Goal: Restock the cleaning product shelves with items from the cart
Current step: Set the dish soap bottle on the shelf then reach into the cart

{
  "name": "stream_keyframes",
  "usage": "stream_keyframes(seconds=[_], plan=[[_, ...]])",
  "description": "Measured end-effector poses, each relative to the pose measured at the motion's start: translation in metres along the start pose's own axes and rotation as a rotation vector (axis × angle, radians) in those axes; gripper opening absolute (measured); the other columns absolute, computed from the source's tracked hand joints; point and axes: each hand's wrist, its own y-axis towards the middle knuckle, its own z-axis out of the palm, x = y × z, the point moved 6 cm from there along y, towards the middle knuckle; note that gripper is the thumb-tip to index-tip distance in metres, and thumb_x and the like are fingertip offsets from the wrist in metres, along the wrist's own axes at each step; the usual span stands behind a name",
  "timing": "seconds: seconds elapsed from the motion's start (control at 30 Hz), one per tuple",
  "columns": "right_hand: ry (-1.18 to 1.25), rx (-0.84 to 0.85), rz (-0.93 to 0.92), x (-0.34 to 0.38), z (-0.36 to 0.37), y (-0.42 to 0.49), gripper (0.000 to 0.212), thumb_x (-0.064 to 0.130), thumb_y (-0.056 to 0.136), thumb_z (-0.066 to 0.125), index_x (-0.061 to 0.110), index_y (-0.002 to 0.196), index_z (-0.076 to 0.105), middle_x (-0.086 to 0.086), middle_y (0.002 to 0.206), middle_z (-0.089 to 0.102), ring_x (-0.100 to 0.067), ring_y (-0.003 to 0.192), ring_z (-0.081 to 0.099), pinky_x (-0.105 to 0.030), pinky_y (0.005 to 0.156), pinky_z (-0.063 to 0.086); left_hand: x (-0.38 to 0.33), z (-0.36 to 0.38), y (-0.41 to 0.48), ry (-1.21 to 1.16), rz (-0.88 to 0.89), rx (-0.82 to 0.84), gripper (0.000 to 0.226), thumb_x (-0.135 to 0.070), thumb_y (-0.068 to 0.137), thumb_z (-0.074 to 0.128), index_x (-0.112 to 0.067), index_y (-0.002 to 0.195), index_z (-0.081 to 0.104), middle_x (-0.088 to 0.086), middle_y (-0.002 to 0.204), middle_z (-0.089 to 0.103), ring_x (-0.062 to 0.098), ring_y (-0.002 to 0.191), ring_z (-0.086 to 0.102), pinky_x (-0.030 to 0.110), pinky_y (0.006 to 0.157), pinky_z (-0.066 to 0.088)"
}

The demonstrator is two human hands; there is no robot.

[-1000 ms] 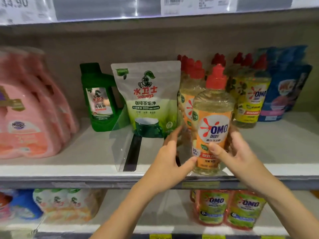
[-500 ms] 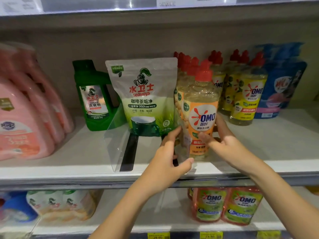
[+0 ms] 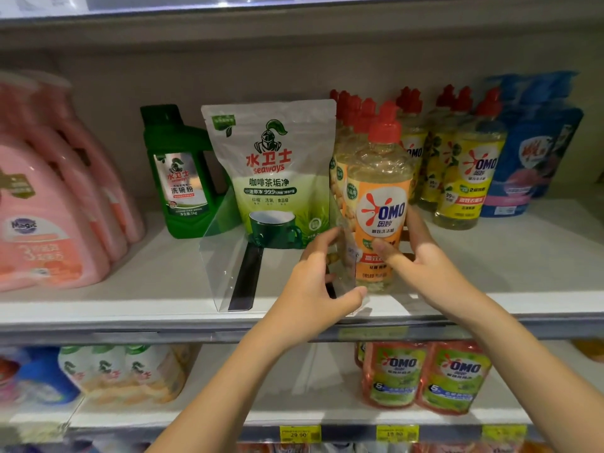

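Observation:
An orange-labelled OMO bottle with a red cap stands on the middle shelf, at the front of a row of matching bottles. My right hand wraps its lower part, thumb across the label, fingers behind it. My left hand pinches the front edge of a clear plastic divider just left of the bottle. To the left stands a white and green Seaways pouch. The cart is out of view.
A green Seaways jug and pink detergent jugs stand further left, with a second clear divider between jug and pouch. Yellow-labelled OMO bottles and blue pouches are at right. OMO refill pouches fill the lower shelf.
The OMO bottle has gone from the shelf's front edge back against its row, my right hand still on it. My left hand stays on the divider.

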Motion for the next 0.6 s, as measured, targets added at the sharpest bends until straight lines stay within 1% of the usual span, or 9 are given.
stream_keyframes(seconds=[0.07,0.1,0.17,0.23,0.3,0.33,0.4,0.5,0.6], plan=[[0.016,-0.039,0.0,0.003,-0.001,-0.004,0.059,0.023,0.089,0.06,0.031,0.139,0.03,0.003,0.137,0.048,0.02,0.105,0.05,0.0,0.075,0.043,-0.005,-0.002,-0.002,0.054,0.025,-0.049,0.089,-0.032,0.078,0.074,-0.025,0.149,0.02,-0.013,0.143,0.032,0.003,0.133,0.037,0.031,0.109,0.041],[0.002,-0.068,-0.006,0.004,-0.003,-0.007,0.061,0.027,0.088,0.061,0.03,0.141,0.03,0.005,0.138,0.048,0.016,0.11,0.049,0.003,0.077,0.041,-0.01,-0.004,-0.005,0.074,0.058,-0.092,0.089,-0.036,0.078,0.072,-0.024,0.149,0.02,-0.013,0.142,0.032,0.002,0.134,0.034,0.03,0.111,0.038],[-0.07,-0.163,-0.02,0.01,-0.009,-0.017,0.069,0.036,0.086,0.06,0.026,0.146,0.028,0.006,0.145,0.041,0.001,0.129,0.041,0.006,0.082,0.034,-0.026,-0.011,-0.014,0.094,0.169,-0.214,0.077,-0.036,0.082,0.068,-0.02,0.145,0.029,-0.009,0.139,0.036,0.0,0.133,0.035,0.025,0.109,0.037],[-0.126,-0.273,-0.071,0.023,-0.017,-0.031,0.065,0.044,0.087,0.06,0.025,0.143,0.033,0.006,0.142,0.041,-0.005,0.132,0.038,0.001,0.09,0.032,-0.044,-0.021,-0.027,0.105,0.3,-0.339,0.059,-0.03,0.085,0.065,-0.013,0.136,0.041,-0.004,0.131,0.044,0.003,0.126,0.043,0.019,0.102,0.042],[-0.141,-0.32,-0.181,0.041,-0.021,-0.048,0.052,0.048,0.089,0.062,0.028,0.133,0.043,0.006,0.131,0.048,-0.006,0.124,0.046,-0.01,0.096,0.037,-0.059,-0.027,-0.041,0.115,0.384,-0.405,0.044,-0.023,0.086,0.062,-0.008,0.126,0.052,0.0,0.123,0.051,0.008,0.117,0.05,0.018,0.094,0.046],[-0.124,-0.312,-0.227,0.05,-0.02,-0.057,0.045,0.046,0.088,0.062,0.028,0.127,0.049,0.005,0.125,0.052,-0.006,0.119,0.051,-0.014,0.096,0.041,-0.063,-0.028,-0.049,0.11,0.392,-0.416,0.037,-0.02,0.087,0.061,-0.008,0.121,0.055,-0.001,0.118,0.054,0.009,0.113,0.053,0.017,0.091,0.046],[-0.053,-0.253,-0.28,0.066,-0.012,-0.075,0.027,0.036,0.091,0.065,0.025,0.114,0.057,0.003,0.112,0.061,-0.008,0.105,0.058,-0.019,0.088,0.047,-0.068,-0.029,-0.068,0.086,0.368,-0.421,0.026,-0.018,0.088,0.06,-0.013,0.113,0.061,-0.006,0.109,0.059,0.008,0.103,0.059,0.016,0.085,0.048],[0.033,-0.127,-0.303,0.079,0.011,-0.1,0.01,0.023,0.087,0.062,0.017,0.096,0.062,0.007,0.091,0.065,-0.007,0.085,0.06,-0.017,0.075,0.047,-0.065,-0.029,-0.106,0.108,0.317,-0.432,0.008,-0.011,0.089,0.063,-0.011,0.097,0.067,-0.004,0.095,0.065,0.008,0.086,0.063,0.02,0.075,0.05],[0.106,0.029,-0.267,0.079,0.049,-0.121,0.005,0.019,0.087,0.061,0.015,0.085,0.061,0.007,0.08,0.062,-0.002,0.072,0.056,-0.013,0.067,0.044,-0.051,-0.034,-0.154,0.2,0.23,-0.478,0.005,-0.005,0.088,0.064,-0.008,0.086,0.068,-0.004,0.083,0.065,0.007,0.076,0.06,0.019,0.068,0.048]])
